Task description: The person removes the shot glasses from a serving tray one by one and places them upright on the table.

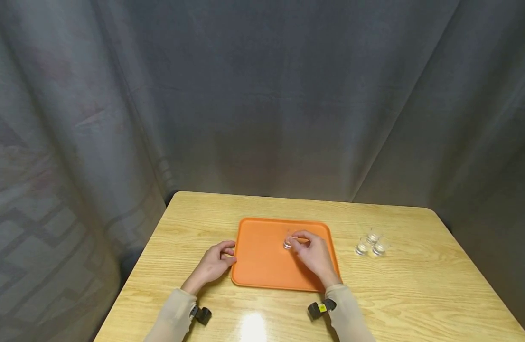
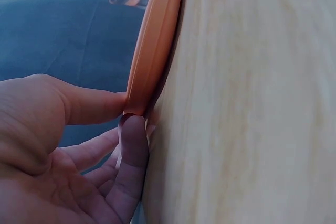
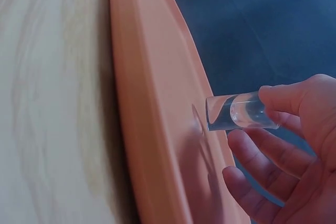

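My right hand [image 1: 314,256] pinches a small clear shot glass [image 1: 286,243] near its rim, between thumb and fingers. In the right wrist view the thick base of the glass [image 3: 220,114] points toward the orange tray [image 3: 157,77], close over its surface, with a shadow below. The other fingers [image 3: 268,174] are spread beside the glass. At the left side of the tray [image 1: 262,270], my left hand [image 1: 214,262] holds the rim. Its thumb [image 2: 97,106] lies on the rim's top and a finger [image 2: 134,150] against its underside in the left wrist view.
Three more shot glasses [image 1: 372,242] stand grouped on the wooden table [image 1: 416,285], to the right of the tray. Grey curtains [image 1: 262,95] hang behind the table and at its sides. A wrist camera [image 1: 201,314] is strapped to each sleeve.
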Available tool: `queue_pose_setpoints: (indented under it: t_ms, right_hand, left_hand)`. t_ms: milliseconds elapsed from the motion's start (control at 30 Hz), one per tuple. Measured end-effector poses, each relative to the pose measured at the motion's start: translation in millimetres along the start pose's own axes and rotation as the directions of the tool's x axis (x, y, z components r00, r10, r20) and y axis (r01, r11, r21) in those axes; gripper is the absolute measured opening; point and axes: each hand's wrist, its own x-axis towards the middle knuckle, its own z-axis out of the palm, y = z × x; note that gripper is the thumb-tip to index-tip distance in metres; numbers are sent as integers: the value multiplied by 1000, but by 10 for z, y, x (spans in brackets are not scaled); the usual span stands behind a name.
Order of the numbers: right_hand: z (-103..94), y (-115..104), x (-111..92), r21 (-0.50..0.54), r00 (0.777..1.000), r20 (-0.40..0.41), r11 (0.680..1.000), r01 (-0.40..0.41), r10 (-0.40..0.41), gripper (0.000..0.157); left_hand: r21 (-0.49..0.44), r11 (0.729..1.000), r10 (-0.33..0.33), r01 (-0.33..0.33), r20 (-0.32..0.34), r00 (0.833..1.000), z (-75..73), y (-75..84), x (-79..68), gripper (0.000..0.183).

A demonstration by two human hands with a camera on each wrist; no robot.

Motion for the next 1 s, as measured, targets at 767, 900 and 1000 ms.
queue_pose_setpoints:
  t_ms: [767,900,1000]
  right_hand:
    - [-622,225,-82,-94,995,-97,995,-15,6,23]
    - [-720,283,-105,-86,994,-108,996,-37,27,26]
    - [-791,328,-124,-90,993,-114,995,-48,38,26]
  left_hand:
    - [1,1000,28,-28,-21,999,8,-52,29,45]
    - [16,999,36,-36,-16,999,6,-44,23,45]
    - [14,999,32,-31,-15,999,7,-41,22,44]
